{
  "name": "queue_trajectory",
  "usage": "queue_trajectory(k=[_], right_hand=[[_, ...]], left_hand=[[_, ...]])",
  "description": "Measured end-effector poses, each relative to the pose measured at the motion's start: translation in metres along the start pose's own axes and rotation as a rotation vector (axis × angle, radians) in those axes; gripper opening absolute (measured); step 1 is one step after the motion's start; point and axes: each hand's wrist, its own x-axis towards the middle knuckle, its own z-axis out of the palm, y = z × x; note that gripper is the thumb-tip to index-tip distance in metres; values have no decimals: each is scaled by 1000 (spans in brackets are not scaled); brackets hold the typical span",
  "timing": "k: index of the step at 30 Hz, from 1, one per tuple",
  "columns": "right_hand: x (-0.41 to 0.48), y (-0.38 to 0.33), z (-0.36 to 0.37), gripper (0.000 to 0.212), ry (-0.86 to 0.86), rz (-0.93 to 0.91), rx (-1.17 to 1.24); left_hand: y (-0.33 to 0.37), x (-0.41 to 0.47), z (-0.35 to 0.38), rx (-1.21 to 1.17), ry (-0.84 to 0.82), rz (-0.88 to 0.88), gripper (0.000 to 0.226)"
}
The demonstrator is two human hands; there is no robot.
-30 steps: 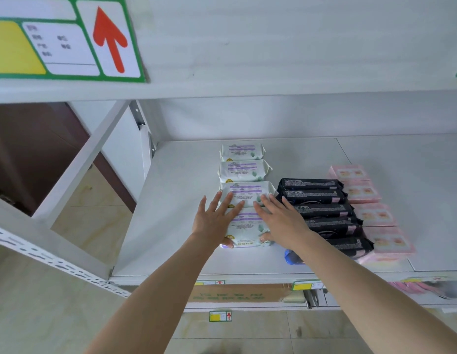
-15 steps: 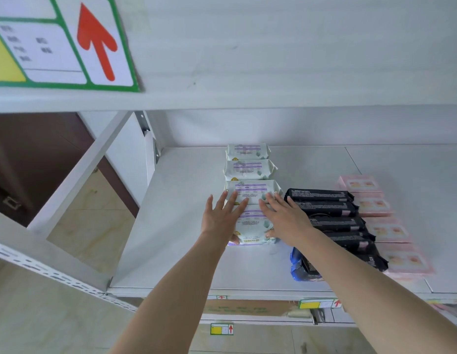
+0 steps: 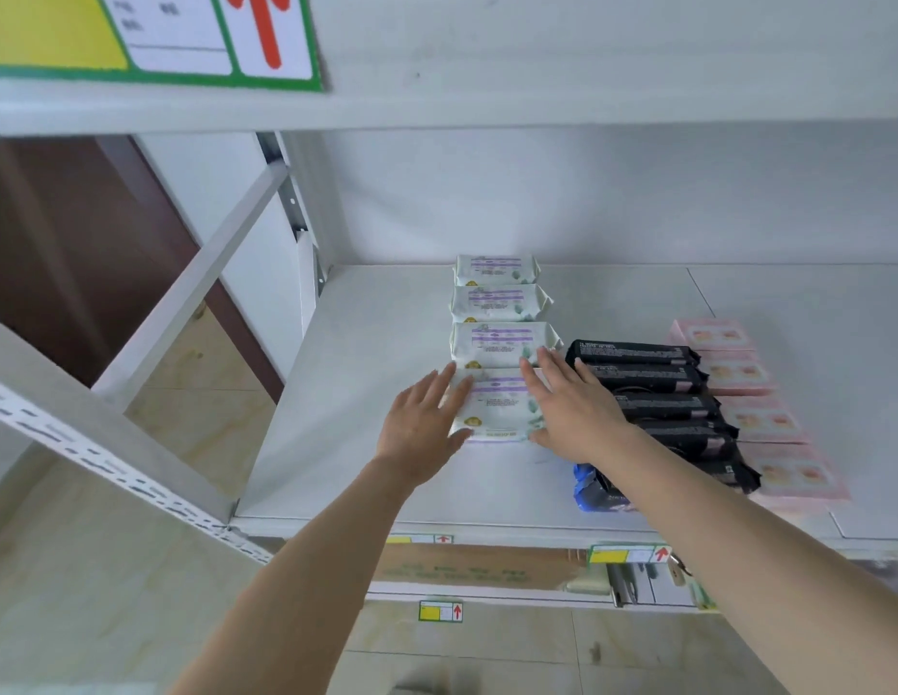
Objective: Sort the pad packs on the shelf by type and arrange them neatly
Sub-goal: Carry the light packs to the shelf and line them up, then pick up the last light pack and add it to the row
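Observation:
Several white pad packs with purple bands lie in a column running front to back on the white shelf point(image 3: 366, 393). My left hand point(image 3: 421, 423) lies flat against the left edge of the nearest white pack point(image 3: 497, 406). Against that pack's right edge rests my right hand point(image 3: 572, 408), fingers spread, thumb at the front corner. Right of this column is a row of black packs point(image 3: 652, 378), then a row of pink packs point(image 3: 737, 373). A blue pack point(image 3: 589, 489) lies at the front of the black row, partly hidden by my right forearm.
The shelf above point(image 3: 537, 102) overhangs close overhead and carries a green-framed label point(image 3: 186, 37). A slanted white brace point(image 3: 186, 303) and a perforated upright point(image 3: 101, 453) stand at the left. Bare shelf surface shows left of the white column and at the far right.
My hands have slid from the top of the nearest white pack out to its two sides. The pack now sits tight against the one behind it.

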Motion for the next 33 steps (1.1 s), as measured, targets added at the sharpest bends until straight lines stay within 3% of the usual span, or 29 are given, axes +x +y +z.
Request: queue_trajectory(k=[9,20,33], right_hand=[[-71,-57,12,53,227,5,366],[-136,-154,93,46,291,229,745],[-170,-212,238,48,49,398,871]], left_hand=[[-11,-69,8,-478,160,-240,30],[-45,-179,42,-660,35,-287,33],[-45,-260,161,-676,-160,-298,34]])
